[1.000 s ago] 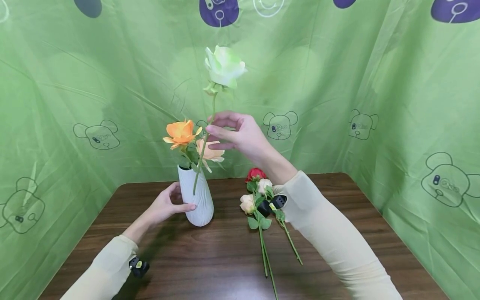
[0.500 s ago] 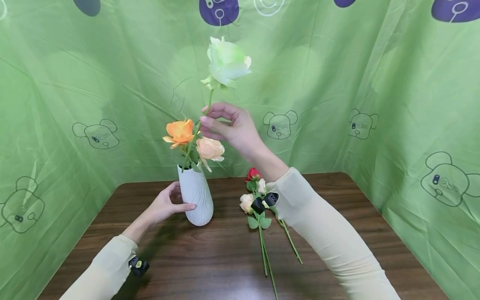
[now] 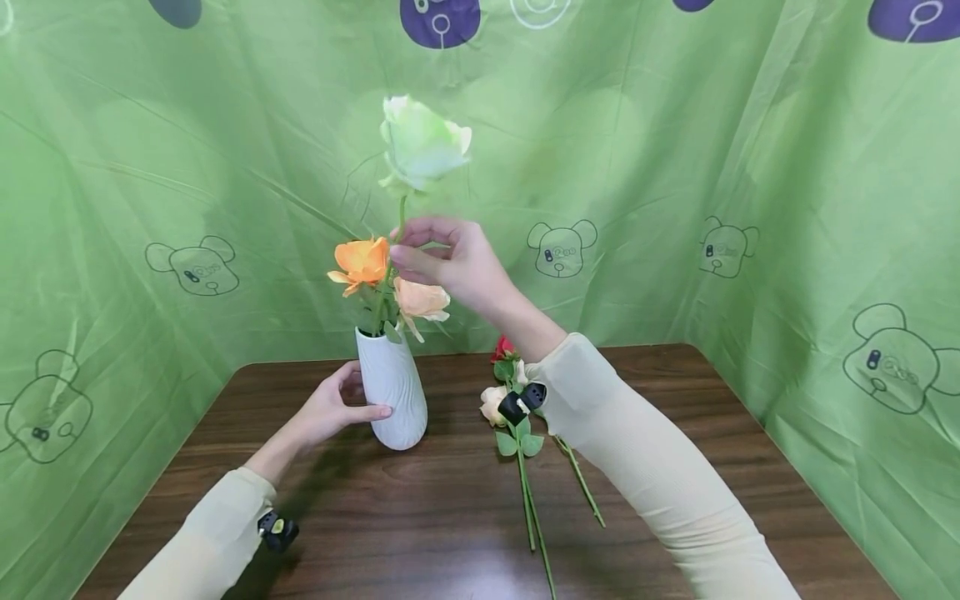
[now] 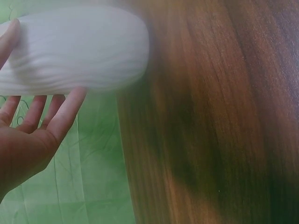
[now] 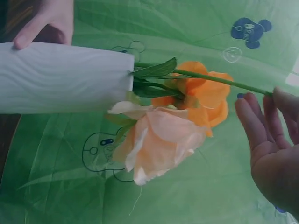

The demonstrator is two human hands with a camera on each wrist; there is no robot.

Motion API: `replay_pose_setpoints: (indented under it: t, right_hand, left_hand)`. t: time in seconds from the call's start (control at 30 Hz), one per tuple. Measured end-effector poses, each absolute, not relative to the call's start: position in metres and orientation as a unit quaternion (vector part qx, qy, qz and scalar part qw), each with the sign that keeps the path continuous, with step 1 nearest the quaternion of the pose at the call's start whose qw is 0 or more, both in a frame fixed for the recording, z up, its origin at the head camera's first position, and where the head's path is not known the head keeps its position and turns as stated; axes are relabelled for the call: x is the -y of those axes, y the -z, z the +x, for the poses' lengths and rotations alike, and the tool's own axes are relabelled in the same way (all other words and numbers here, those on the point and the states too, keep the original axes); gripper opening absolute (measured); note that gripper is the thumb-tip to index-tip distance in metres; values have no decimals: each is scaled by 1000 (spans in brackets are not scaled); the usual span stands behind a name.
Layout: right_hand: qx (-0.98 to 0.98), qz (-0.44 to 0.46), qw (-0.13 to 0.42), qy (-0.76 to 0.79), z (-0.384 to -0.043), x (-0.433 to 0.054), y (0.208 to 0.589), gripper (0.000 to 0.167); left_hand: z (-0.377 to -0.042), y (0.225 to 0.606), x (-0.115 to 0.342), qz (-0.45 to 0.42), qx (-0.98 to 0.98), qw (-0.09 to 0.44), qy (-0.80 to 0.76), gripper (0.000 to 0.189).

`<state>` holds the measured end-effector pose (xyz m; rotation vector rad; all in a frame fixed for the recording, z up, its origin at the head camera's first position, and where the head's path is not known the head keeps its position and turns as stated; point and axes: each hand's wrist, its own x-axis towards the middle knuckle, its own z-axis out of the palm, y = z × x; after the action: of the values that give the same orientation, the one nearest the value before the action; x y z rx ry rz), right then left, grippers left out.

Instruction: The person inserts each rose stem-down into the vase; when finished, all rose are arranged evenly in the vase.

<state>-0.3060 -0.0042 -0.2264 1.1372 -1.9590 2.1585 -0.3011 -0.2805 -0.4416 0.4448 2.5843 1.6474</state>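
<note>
A white vase [image 3: 395,387] with wavy ridges stands on the table, left of centre. My left hand [image 3: 332,408] grips its side, thumb in front and fingers behind, as the left wrist view also shows. An orange flower [image 3: 362,262] and a peach flower [image 3: 422,300] stick out of the mouth. Above them my right hand [image 3: 450,258] pinches the stem of a pale green rose [image 3: 422,143] between thumb and fingertips. In the right wrist view that green stem [image 5: 219,80] runs into the mouth of the vase [image 5: 93,77], past the orange flower.
Right of the vase, a red rose [image 3: 503,348] and cream roses [image 3: 492,406] lie on the wooden table [image 3: 420,517], partly hidden by my right wrist and its camera [image 3: 522,402]. Green printed cloth [image 3: 637,167] hangs around the table's back and sides.
My right hand has moved left with the green rose, first up, then down. The stem's lower end has gone from in front of the vase into its mouth. My left hand stays put.
</note>
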Motion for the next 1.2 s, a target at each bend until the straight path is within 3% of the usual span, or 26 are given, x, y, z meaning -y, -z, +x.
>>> replay_pose_setpoints:
  t: [0.3,0.6,1.2]
  right_hand:
    - [715,311,-86,-620,-309,13,230,22]
    - [734,335,-124,-578,-312,27,233,25]
    - [819,295,-92,-483,-325,63,248,13]
  left_hand:
    - [-299,441,280,140,-834,23,-533,78]
    - [-299,442,280,141,-831,31,-537,76]
    - [-300,440,280,137,-846,19,-515,75]
